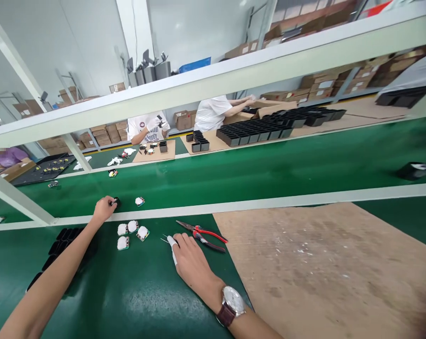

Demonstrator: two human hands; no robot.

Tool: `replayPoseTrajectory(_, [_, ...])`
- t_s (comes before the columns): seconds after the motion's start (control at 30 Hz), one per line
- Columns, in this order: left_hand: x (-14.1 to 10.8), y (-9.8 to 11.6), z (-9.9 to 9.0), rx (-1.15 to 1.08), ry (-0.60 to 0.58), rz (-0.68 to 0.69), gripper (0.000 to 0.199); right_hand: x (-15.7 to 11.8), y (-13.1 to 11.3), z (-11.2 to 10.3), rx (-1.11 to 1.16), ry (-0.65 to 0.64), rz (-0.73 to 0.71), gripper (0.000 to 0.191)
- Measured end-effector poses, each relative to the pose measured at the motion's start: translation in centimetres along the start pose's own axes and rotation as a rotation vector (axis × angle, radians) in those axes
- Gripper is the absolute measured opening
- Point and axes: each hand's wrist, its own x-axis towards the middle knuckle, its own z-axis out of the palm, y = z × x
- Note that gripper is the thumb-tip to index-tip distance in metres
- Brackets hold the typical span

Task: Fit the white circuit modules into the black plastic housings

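My left hand (pixel 104 209) reaches out over the near edge of the green conveyor belt, its fingers closed on a small black plastic case (pixel 116 202). My right hand (pixel 191 256) lies low over the green bench, closed around tweezers (pixel 164 238); only their two thin tips show. A white cover sits on one of its fingers. Just beyond that hand lie red-and-black pliers (pixel 202 235) with their jaws pointing left. Several small circuit boards with white tops, such as this circuit board (pixel 123 243), lie between my hands. Another white-topped board (pixel 140 201) rests on the belt.
Stained cardboard (pixel 325 268) covers the bench at right. Black cases (pixel 62 245) stand beneath my left arm. A pale rail (pixel 234 207) edges the belt (pixel 213 174), and a frame beam (pixel 198 84) crosses above. Co-workers sit opposite, near rows of black boxes (pixel 255 132).
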Motion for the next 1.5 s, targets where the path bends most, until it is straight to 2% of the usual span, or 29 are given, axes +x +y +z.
replayPoseTrajectory(0.1, [-0.1, 1.3, 1.9, 0.033, 0.0, 0.102, 0.023, 0.1, -0.2, 0.2, 0.01, 0.011, 0.02, 0.033])
replayPoseTrajectory(0.23, [-0.6, 4.8, 5.3, -0.005, -0.091, 0.275, 0.037, 0.2, -0.2, 0.1, 0.025, 0.009, 0.022, 0.029])
replayPoseTrajectory(0.37, [-0.2, 8.4, 7.7, -0.058, -0.163, 0.311, 0.036, 0.1, 0.1, -0.2, 0.019, 0.01, 0.018, 0.029])
replayPoseTrajectory(0.47, [-1.8, 10.3, 7.5, -0.105, -0.147, 0.322, 0.034, -0.1, 0.4, -0.1, 0.019, 0.015, 0.008, 0.031])
replayPoseTrajectory(0.57, [-7.0, 11.1, 5.9, -0.169, -0.172, 0.387, 0.045, -0.3, 0.6, 0.2, 0.035, 0.015, -0.011, 0.034])
replayPoseTrajectory(0.7, [-16.1, 10.3, 3.4, -0.21, -0.301, 0.487, 0.059, -0.3, 0.9, 0.3, 0.035, 0.033, -0.052, 0.04])
replayPoseTrajectory(0.8, [-20.0, 8.6, 1.2, -0.18, -0.376, 0.532, 0.07, -0.3, 0.7, -0.2, 0.047, 0.067, -0.097, 0.032])
replayPoseTrajectory(0.87, [-20.5, 6.8, -0.9, -0.14, -0.314, 0.518, 0.071, -0.4, 0.0, -0.8, 0.098, 0.095, -0.125, 0.024])
replayPoseTrajectory(0.93, [-19.8, 4.2, -3.3, -0.065, -0.141, 0.478, 0.054, -0.4, -1.3, -1.5, 0.17, 0.092, -0.143, 0.019])
replayPoseTrajectory(1.0, [-18.7, 1.0, -5.6, 0.078, 0.038, 0.432, 0.031, -0.4, -2.8, -2.2, 0.24, 0.025, -0.151, 0.018])
replayPoseTrajectory(1.07, [-18.1, -2.4, -7.2, 0.239, 0.143, 0.409, 0.029, -0.3, -4.1, -2.7, 0.293, -0.08, -0.152, 0.018])
replayPoseTrajectory(1.17, [-18.0, -6.7, -7.9, 0.41, 0.147, 0.394, 0.038, 0.0, -4.8, -3.3, 0.353, -0.207, -0.164, 0.007])
replayPoseTrajectory(1.2, [-18.2, -7.5, -7.8, 0.432, 0.129, 0.401, 0.037, 0.1, -4.7, -3.4, 0.381, -0.232, -0.179, 0.007])
replayPoseTrajectory(1.23, [-18.4, -8.0, -7.6, 0.436, 0.112, 0.414, 0.035, 0.1, -4.4, -3.6, 0.413, -0.247, -0.197, 0.017])
replayPoseTrajectory(1.3, [-18.7, -7.7, -7.2, 0.4, 0.099, 0.446, 0.031, 0.1, -3.8, -3.8, 0.471, -0.253, -0.209, 0.038])
replayPoseTrajectory(1.37, [-19.0, -6.1, -6.9, 0.3, 0.101, 0.473, 0.025, 0.0, -3.4, -3.8, 0.501, -0.238, -0.177, 0.044])
replayPoseTrajectory(1.43, [-19.4, -3.5, -6.4, 0.135, 0.07, 0.492, 0.016, -0.1, -3.4, -3.5, 0.495, -0.213, -0.135, 0.035])
replayPoseTrajectory(1.5, [-19.8, -0.6, -5.6, -0.046, -0.027, 0.519, 0.01, -0.2, -3.6, -3.1, 0.466, -0.195, -0.129, 0.021])
